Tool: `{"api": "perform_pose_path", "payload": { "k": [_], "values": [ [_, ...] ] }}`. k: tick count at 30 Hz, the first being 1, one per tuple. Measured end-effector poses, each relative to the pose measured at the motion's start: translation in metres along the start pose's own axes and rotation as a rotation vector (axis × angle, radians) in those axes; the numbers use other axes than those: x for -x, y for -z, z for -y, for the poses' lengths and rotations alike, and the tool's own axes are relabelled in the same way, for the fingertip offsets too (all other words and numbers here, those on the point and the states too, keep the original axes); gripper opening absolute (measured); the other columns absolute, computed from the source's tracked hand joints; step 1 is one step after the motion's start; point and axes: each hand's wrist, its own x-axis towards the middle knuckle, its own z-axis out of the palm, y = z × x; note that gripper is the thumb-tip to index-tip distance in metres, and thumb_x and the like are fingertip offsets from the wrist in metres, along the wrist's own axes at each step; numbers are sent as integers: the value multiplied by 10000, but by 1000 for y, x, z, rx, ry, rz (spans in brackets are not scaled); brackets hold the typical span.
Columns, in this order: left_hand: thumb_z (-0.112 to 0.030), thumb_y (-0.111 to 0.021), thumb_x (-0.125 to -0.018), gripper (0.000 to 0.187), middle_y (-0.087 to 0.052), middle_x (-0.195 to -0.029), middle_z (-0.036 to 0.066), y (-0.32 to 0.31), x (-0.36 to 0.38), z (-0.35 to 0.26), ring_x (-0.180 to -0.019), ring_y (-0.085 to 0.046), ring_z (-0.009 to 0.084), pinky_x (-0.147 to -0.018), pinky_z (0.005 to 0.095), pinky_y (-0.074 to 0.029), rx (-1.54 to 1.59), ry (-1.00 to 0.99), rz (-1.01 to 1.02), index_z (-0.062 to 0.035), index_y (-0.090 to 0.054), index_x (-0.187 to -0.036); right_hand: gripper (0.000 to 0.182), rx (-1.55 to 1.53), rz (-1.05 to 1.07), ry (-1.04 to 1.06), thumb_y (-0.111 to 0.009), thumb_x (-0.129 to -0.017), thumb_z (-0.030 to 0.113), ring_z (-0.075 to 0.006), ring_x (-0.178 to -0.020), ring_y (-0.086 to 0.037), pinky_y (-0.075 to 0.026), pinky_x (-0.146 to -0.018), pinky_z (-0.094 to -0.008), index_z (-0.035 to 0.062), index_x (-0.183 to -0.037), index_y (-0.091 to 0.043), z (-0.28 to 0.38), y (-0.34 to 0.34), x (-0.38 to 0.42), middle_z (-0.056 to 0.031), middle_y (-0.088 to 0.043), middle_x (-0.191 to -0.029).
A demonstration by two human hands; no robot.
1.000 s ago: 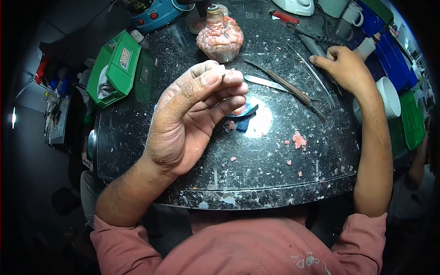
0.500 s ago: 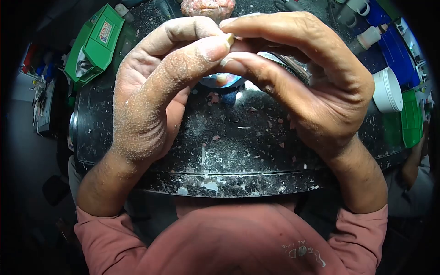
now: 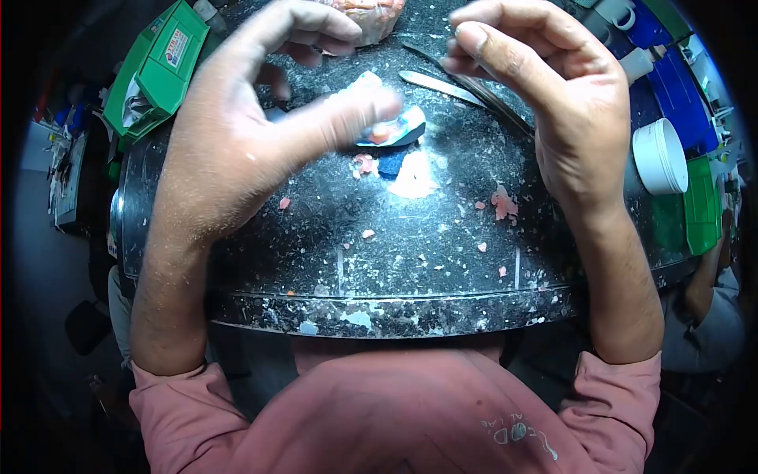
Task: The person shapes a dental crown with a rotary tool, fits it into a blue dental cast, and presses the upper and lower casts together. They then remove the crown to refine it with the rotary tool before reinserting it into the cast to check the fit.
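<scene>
My left hand (image 3: 237,118) is raised over the bench with its thumb stretched away from the fingers. It looks empty, and motion blurs the thumb. My right hand (image 3: 564,91) is held up at the right, its thumb tip close against the curled index finger. Whether something tiny sits in that pinch cannot be made out. Between the hands lies a blue-and-white piece (image 3: 407,130) with a small orange-pink spot, partly behind my left thumb. A dark blue block (image 3: 391,164) is just below it. Near my right fingers rest a flat metal blade (image 3: 438,87) and a long dark tool (image 3: 505,112).
At the back is a pinkish lump (image 3: 379,22). A green bin (image 3: 158,67) stands left, and a white tub (image 3: 659,156) stands right beside another green bin (image 3: 701,205). Pink scraps (image 3: 504,204) litter the black bench (image 3: 426,261). Another person's arm (image 3: 707,276) shows at far right.
My hands have come apart from their shared pinch on a small yellowish piece. The left has opened and moved left; the right has drawn away right. More of the bench and tools now shows.
</scene>
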Motion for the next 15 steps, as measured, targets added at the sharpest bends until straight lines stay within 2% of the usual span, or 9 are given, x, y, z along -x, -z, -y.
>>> {"api": "perform_pose_path", "payload": {
  "k": [1, 3, 4, 7, 9, 10, 11, 12, 15],
  "values": [
    [-256, -815, -639, 682, -583, -1164, 78, 4, 2, 7, -1128, -496, 192, -964, 328, -382, -140, -100, 69, -82, -559, -1246, 172, -37, 7, -30, -651, -855, 5, -136, -823, -647, -526, -753, -238, -44, -1019, -631, 1, 1, -1, -102, -674, -908],
    [-259, -848, -588, 787, -567, -1220, 100, 1, 3, 21, -1180, -485, 230, -1031, 366, -361, -280, -188, 85, -103, -538, -1294, 178, -70, -35, -94, -653, -855, 6, -147, -850, -650, -527, -779, -244, -47, -1024, -629, 6, -1, 0, -107, -672, -925],
    [-248, -861, -582, 830, -546, -1263, 124, -1, 4, 20, -1228, -465, 255, -1072, 388, -335, -274, -124, 157, -99, -514, -1321, 185, -53, -25, -96, -651, -856, 5, -148, -851, -650, -527, -790, -247, -50, -1031, -630, 4, -1, 0, -106, -673, -928],
    [-224, -846, -617, 801, -547, -1258, 134, -9, 7, 28, -1237, -461, 258, -1062, 381, -345, -321, -135, 168, -96, -504, -1329, 205, 13, 26, -137, -641, -861, 5, -148, -863, -650, -524, -824, -256, -61, -1056, -636, 11, 4, -5, -109, -678, -960],
    [-178, -832, -642, 758, -550, -1245, 132, -8, 7, 24, -1223, -486, 248, -1058, 377, -358, -319, -104, 169, -73, -505, -1318, 224, 74, 119, -337, -643, -849, -21, -149, -897, -649, -522, -843, -266, -66, -1068, -638, 24, 2, -6, -117, -681, -998],
    [-142, -832, -639, 750, -554, -1239, 126, -8, 6, 23, -1204, -504, 237, -1046, 367, -376, -174, -47, 169, -64, -508, -1310, 212, 162, 133, -65, -665, -844, 20, -142, -908, -659, -534, -840, -245, -23, -1052, -660, -3, 1, -4, -103, -680, -987],
    [-107, -833, -635, 742, -557, -1232, 121, -9, 5, 21, -1186, -522, 226, -1035, 356, -395, -29, 10, 166, -55, -510, -1302, 231, 205, 159, -42, -676, -838, 27, -142, -903, -660, -533, -835, -245, -24, -1062, -659, -9, 8, -2, -105, -679, -1008],
    [-107, -833, -635, 742, -557, -1232, 121, -10, 4, 21, -1186, -522, 226, -1035, 356, -395, -29, 8, 163, -55, -510, -1302, 229, 257, 181, 0, -672, -843, 30, -147, -898, -660, -532, -830, -246, -24, -1065, -658, -10, 8, -2, -104, -680, -1008],
    [-21, -830, -621, 742, -561, -1227, 102, -13, 3, 18, -1158, -543, 199, -1005, 324, -430, 71, -78, 41, -31, -506, -1287, 216, 252, 202, 85, -670, -843, 32, -159, -891, -659, -529, -820, -256, -19, -1053, -666, -7, 5, 0, -107, -681, -997]
  ]
}}
